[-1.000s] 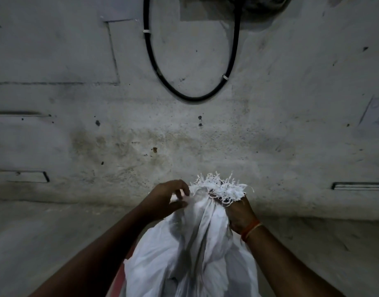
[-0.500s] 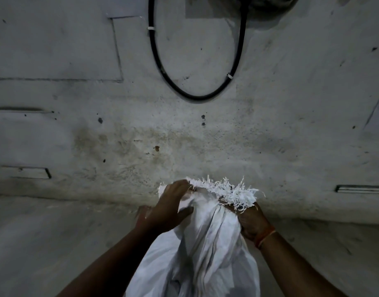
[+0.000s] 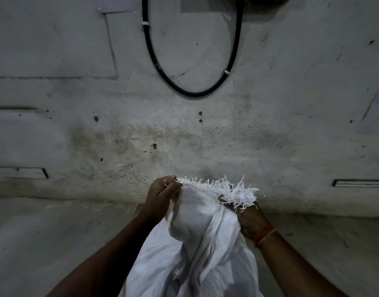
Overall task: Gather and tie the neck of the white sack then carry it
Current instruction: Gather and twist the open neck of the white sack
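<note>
Since a second ago the left hand has moved from a loose touch at the side of the neck to a firm grip on the frayed edge, and the mouth of the white sack has been drawn out wider between the two hands. The bunching has loosened on that side rather than tightened. My judgement: the gathering is being reset, a fresh fold taken in before the neck is closed, so tying has not begun.

Left hand: fingers curled round the near-left corner of the sack mouth, cloth pinched under the thumb. Right hand: closed round a gathered bundle of cloth just below the fringe, which spills over the top of the fist; an orange thread sits at the wrist.

The sack stands between the forearms, its body running off the bottom of the view, its mouth at hand level in front of the grey wall. A black cable loops above. No cord or tie is visible.
</note>
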A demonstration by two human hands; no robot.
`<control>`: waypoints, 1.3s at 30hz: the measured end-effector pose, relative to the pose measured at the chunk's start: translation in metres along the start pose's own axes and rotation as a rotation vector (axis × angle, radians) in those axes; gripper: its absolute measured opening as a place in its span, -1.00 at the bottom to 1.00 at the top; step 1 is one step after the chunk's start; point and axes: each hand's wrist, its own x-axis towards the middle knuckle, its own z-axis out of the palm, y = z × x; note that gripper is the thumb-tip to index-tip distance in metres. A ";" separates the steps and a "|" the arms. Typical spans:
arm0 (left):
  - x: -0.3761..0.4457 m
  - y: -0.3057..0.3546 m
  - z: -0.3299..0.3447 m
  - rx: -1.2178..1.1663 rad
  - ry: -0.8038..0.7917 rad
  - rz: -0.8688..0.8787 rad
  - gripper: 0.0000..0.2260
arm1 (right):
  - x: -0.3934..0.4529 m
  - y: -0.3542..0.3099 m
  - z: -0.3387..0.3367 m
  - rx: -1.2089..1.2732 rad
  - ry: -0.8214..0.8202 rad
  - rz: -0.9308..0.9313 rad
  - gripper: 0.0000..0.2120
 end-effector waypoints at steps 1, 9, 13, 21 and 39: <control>-0.001 0.007 0.003 -0.065 -0.015 -0.030 -0.77 | -0.001 -0.001 0.000 0.000 0.009 0.003 -0.59; -0.004 -0.013 -0.003 1.077 -0.556 0.219 -0.46 | -0.006 -0.003 -0.009 -0.063 0.037 0.028 -0.52; -0.004 -0.016 0.009 1.012 -0.546 0.257 -0.59 | -0.006 -0.006 -0.010 -0.111 0.009 0.045 -0.63; 0.025 -0.021 0.018 0.944 -0.594 0.247 -0.62 | -0.006 -0.014 -0.018 -0.230 -0.004 -0.015 -0.61; 0.092 0.025 0.014 0.687 -0.366 0.066 -0.85 | 0.039 0.005 0.072 -0.438 0.153 -0.159 -0.61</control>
